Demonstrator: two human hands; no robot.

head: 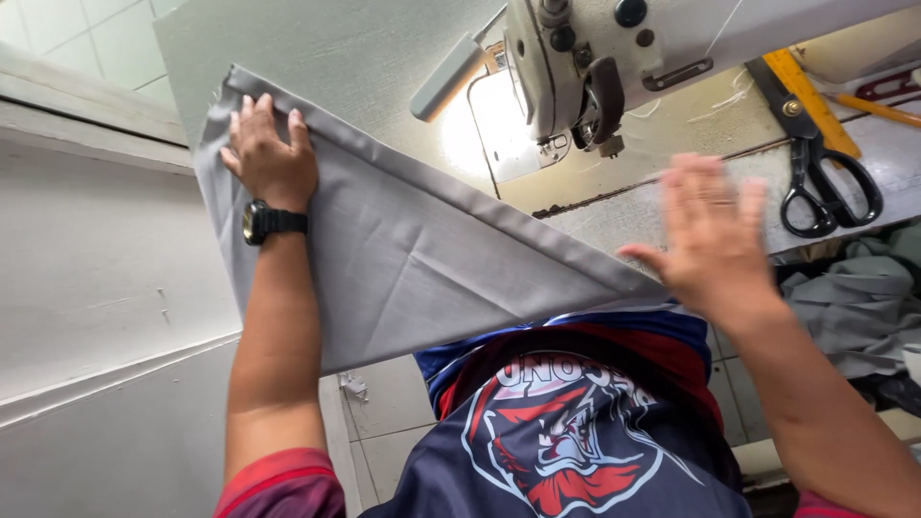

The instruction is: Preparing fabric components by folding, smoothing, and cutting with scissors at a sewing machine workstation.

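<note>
Smoothing step: left hand (269, 158) flat, fingers spread, on folded grey woven cloth (413, 259) left of white sewing machine (595, 67); right hand (715, 240) open, blurred, seemingly pressing its near corner; next needs edge alignment.

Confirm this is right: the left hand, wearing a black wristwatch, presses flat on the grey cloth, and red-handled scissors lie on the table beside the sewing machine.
One detail is wrong: the scissors have black handles, not red, as the head view shows. The rest holds: the left hand with its black wristwatch presses flat on the grey cloth, beside the sewing machine.
</note>
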